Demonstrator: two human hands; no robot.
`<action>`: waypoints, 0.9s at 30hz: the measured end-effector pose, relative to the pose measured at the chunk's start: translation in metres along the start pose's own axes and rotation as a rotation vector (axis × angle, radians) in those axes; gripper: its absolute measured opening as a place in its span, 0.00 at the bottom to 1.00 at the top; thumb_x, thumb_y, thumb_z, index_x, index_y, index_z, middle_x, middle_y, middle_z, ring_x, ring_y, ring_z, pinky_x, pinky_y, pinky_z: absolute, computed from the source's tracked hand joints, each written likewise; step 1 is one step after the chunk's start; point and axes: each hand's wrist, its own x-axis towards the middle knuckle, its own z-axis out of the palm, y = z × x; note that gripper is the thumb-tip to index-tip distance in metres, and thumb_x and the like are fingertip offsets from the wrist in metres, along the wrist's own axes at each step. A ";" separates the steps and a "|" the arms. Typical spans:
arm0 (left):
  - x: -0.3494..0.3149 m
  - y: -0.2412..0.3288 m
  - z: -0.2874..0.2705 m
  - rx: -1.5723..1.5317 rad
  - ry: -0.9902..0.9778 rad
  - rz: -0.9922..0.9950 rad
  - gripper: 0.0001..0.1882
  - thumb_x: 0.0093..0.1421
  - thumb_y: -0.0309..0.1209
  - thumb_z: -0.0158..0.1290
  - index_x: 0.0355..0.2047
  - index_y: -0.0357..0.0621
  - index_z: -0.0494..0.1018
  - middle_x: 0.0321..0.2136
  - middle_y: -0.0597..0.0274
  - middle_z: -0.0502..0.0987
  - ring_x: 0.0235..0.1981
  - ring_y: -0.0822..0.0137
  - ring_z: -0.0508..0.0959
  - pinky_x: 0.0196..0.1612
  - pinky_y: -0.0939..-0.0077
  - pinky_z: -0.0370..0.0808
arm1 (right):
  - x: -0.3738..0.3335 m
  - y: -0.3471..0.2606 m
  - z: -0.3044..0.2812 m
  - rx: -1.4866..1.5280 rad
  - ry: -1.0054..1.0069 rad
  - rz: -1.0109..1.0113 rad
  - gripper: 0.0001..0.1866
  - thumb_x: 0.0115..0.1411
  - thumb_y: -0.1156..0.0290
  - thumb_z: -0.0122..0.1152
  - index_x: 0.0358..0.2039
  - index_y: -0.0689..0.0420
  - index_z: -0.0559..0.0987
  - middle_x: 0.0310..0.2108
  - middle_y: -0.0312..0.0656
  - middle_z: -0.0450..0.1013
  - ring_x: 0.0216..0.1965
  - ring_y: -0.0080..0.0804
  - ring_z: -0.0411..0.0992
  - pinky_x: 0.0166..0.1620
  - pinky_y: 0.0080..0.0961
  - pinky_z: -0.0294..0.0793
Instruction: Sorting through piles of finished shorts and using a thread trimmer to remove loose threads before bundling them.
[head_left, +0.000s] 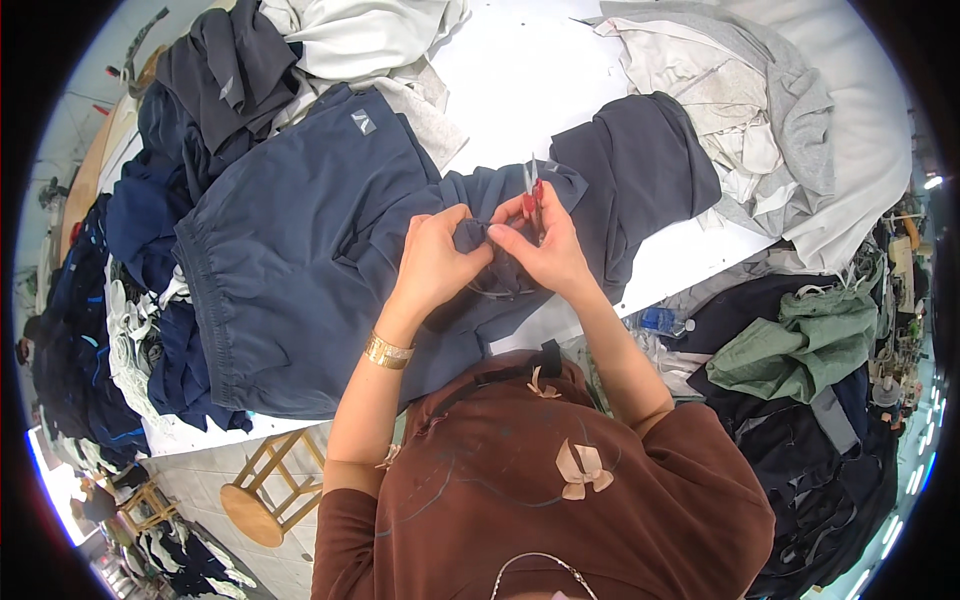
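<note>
A pair of navy trousers (300, 230) lies across the table before me, its gathered elastic waistband at the left and a small light patch near its top edge. My left hand (438, 262) is closed, pinching a bunched piece of the navy cloth between thumb and fingers. Close beside it, my right hand (550, 252) has small red-handled scissors (532, 192) tucked in its fingers, blades pointing up and away from me. The right thumb and fingertip also meet at the bunched cloth. Exactly what they pinch there is too small to make out.
Folded dark cloth (645, 170) lies right of my hands on the white table (500, 75). Grey and white garments (700, 110) are heaped at far right, dark garments (225, 80) at far left. A green garment (800, 345) and plastic bottle (662, 322) sit at right. A wooden stool (255, 513) stands lower left.
</note>
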 end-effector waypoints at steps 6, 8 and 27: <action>0.001 -0.003 0.002 -0.063 -0.043 0.051 0.11 0.43 0.30 0.58 0.22 0.37 0.68 0.18 0.46 0.71 0.25 0.46 0.71 0.40 0.65 0.68 | 0.002 0.006 -0.004 0.077 -0.011 0.063 0.16 0.55 0.77 0.61 0.39 0.57 0.64 0.34 0.38 0.71 0.35 0.19 0.68 0.40 0.16 0.68; 0.002 -0.005 0.003 -0.055 -0.009 0.114 0.11 0.43 0.30 0.57 0.22 0.37 0.67 0.16 0.47 0.69 0.22 0.48 0.71 0.40 0.66 0.68 | 0.002 0.005 -0.005 0.083 -0.011 0.070 0.16 0.55 0.78 0.61 0.39 0.57 0.64 0.34 0.38 0.71 0.35 0.19 0.68 0.39 0.16 0.68; -0.001 -0.003 0.000 -0.081 0.019 0.220 0.09 0.53 0.31 0.56 0.27 0.41 0.68 0.21 0.57 0.71 0.28 0.58 0.69 0.46 0.68 0.62 | 0.005 -0.009 0.004 0.083 0.099 -0.001 0.13 0.54 0.76 0.61 0.35 0.58 0.66 0.29 0.34 0.69 0.29 0.17 0.64 0.36 0.16 0.65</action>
